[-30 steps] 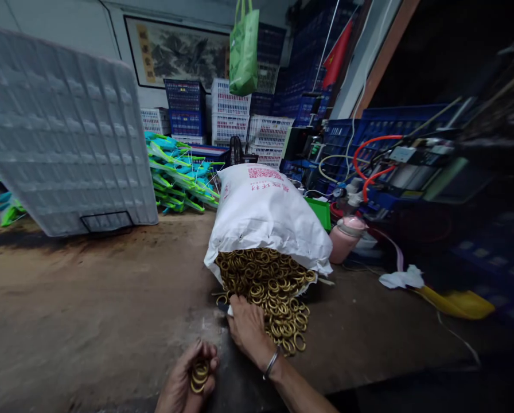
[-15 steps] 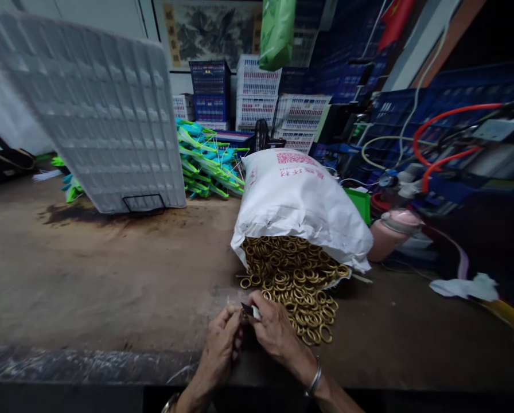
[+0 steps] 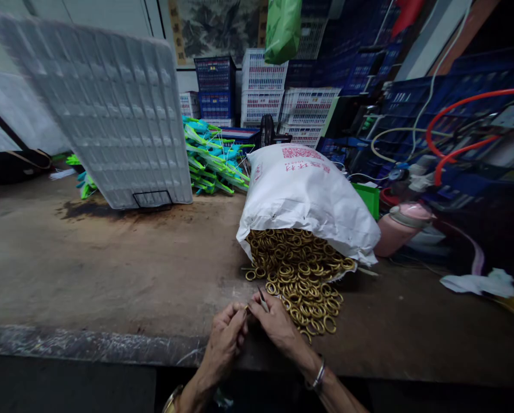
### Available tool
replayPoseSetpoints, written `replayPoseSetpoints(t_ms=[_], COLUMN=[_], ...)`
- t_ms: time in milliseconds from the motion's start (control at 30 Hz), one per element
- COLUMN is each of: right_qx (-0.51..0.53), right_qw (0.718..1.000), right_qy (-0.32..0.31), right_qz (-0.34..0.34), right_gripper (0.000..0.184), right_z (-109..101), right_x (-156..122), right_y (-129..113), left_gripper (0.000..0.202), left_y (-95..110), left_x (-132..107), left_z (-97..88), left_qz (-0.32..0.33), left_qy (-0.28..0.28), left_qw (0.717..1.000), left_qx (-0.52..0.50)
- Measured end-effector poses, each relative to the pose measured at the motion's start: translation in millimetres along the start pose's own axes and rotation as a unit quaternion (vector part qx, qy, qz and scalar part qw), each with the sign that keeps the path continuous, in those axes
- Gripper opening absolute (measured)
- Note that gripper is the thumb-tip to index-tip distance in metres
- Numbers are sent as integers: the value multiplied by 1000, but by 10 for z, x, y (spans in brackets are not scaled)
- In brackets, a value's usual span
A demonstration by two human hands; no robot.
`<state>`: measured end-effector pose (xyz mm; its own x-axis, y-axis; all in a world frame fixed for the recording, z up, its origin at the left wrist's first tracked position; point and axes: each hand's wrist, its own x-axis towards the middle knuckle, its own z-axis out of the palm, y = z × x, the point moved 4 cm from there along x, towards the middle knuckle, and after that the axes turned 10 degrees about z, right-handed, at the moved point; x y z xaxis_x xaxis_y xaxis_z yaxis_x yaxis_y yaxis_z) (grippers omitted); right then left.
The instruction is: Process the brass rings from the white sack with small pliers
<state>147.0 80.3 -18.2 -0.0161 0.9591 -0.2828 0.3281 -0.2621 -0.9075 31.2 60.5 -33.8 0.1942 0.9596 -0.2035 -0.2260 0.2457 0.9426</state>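
My left hand (image 3: 226, 339) is closed in a pinch over the table's front part. A small golden piece shows at its fingertips, probably a ring, mostly hidden by the fingers. Close beside it, my right hand (image 3: 279, 328) is wrapped round a small knife (image 3: 263, 300), its dark, pointed blade angled up and away. The fingertips of both hands nearly meet. Just beyond my right hand, many brass-coloured rings (image 3: 302, 292) spill from the mouth of a white woven sack (image 3: 308, 198) lying on its side.
The brown worktable (image 3: 154, 258) has a worn front edge. A ribbed translucent panel (image 3: 111, 115) stands upright at left, before green and blue plastic pieces (image 3: 216, 158). Right of the sack are a pink bottle (image 3: 401, 229) and a crumpled white cloth (image 3: 481, 282). Stacked crates (image 3: 263, 80) stand behind.
The knife has turned in my right hand, from its blade pointing toward my left hand to pointing upward. Both hands stay close together. The view has shifted slightly.
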Motion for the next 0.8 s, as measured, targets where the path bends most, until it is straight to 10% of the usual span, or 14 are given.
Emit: replayPoseSetpoints(t_ms=[467,800], right_qx=[12,-312], right_qw=[1000,942], right_qy=[-12,18], right_qz=[-11,-121], right_gripper=[20,24], right_z=[-12,59], right_x=[-79,-254], right_y=[-12,-8], left_gripper=[32,35], left_y=[-14,8], left_x=[-101,-83], left_z=[11,-3], left_qz=[1,22], left_qy=[-30,-11], left_qw=[998,999], left_qx=[-54,-39])
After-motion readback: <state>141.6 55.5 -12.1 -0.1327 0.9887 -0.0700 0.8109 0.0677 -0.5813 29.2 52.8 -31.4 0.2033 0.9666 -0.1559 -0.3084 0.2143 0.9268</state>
